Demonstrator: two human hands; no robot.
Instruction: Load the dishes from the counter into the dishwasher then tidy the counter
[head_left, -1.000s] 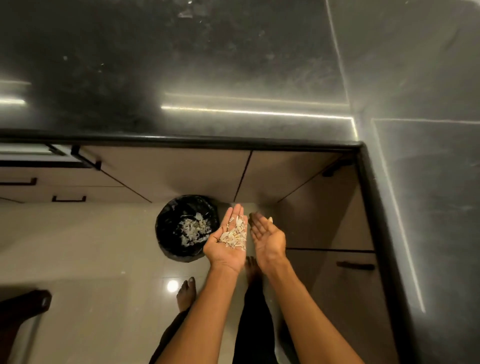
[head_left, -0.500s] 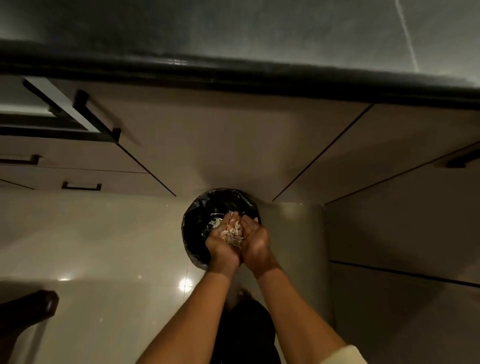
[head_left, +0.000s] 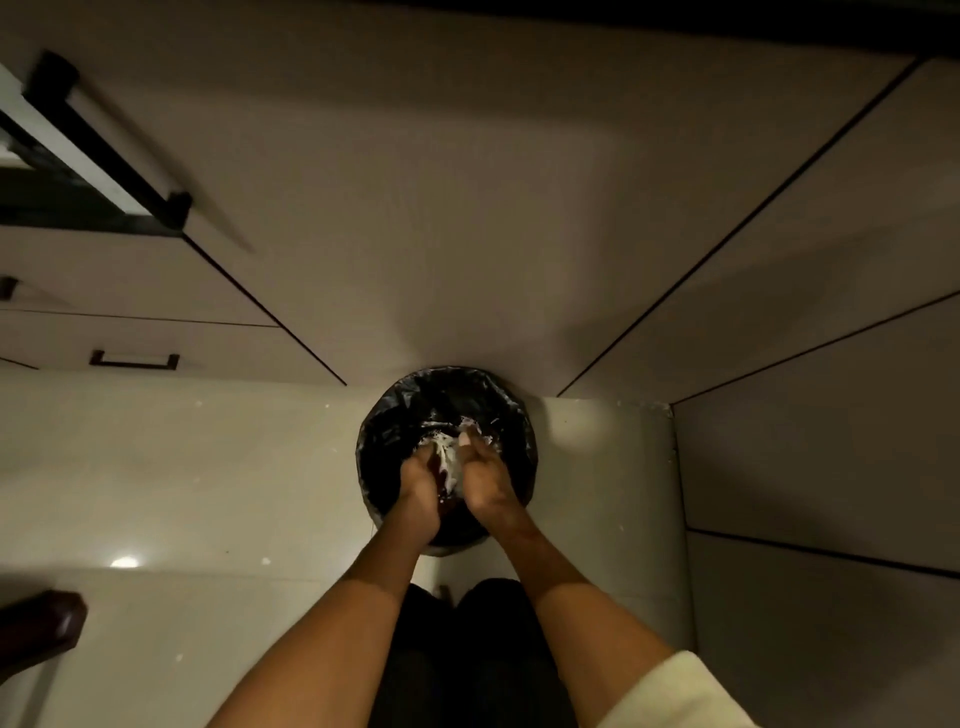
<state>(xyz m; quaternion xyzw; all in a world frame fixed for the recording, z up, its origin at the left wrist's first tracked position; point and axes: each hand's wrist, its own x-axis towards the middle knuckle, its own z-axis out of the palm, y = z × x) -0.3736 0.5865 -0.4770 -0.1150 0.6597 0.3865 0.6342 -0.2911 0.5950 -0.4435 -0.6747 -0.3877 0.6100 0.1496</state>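
While both hands, the left hand (head_left: 421, 480) and right hand (head_left: 485, 480), tip pale scraps (head_left: 445, 457) from loosely cupped palms over the bin (head_left: 379, 431) by the cabinets, tidying looks nearly done; dishwasher and counter are out of view.

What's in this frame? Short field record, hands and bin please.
left hand: over the bin, tipped inward, beside the right
right hand: over the bin, fingers pointing down
scraps: pale bits between the two hands, blurred
bin: round, black liner, on the floor against the cabinets
grip: neither hand plainly curled round anything
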